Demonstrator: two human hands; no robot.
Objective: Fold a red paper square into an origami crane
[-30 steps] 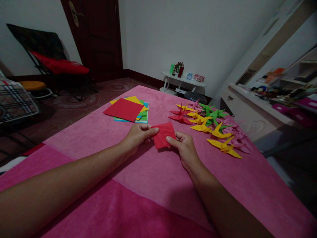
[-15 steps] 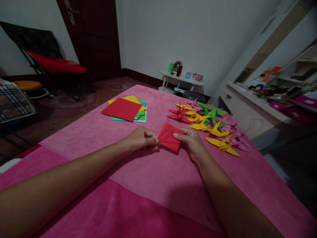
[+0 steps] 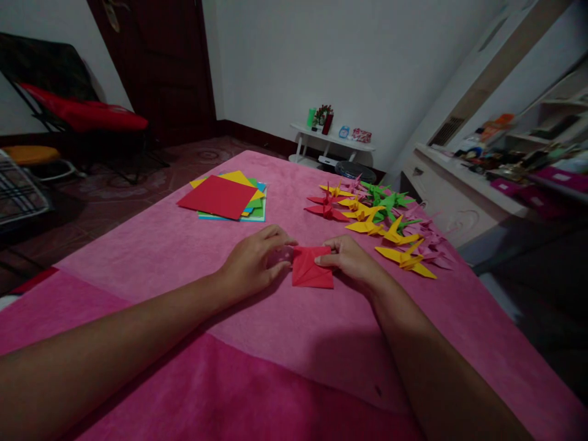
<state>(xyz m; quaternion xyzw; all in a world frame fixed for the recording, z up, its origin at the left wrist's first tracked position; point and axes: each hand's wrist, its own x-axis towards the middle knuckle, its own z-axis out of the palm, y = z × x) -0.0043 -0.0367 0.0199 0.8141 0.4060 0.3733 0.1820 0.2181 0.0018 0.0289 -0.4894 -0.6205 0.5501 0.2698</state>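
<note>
Red paper square (image 3: pixel 310 271), creased, over the pink cloth (image 3: pixel 264 334), near-left of the paper cranes (image 3: pixel 366 225): we note the left hand (image 3: pixel 252 260), earlier pinching its corner, now with fingers parted at its left edge, contact unclear; we judge this a regrip between folds. The right hand (image 3: pixel 351 260) grasps the right side between thumb and fingers, and we record the square turned straighter than before.

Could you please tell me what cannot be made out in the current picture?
All in the head view:
Folded red paper: right edge partly covered by the right hand.
Left hand: fingertip contact with the paper too small to tell.
Paper stack: lower sheets mostly hidden by the red top sheet.
Plaid item: cut off by the left picture edge.
</note>
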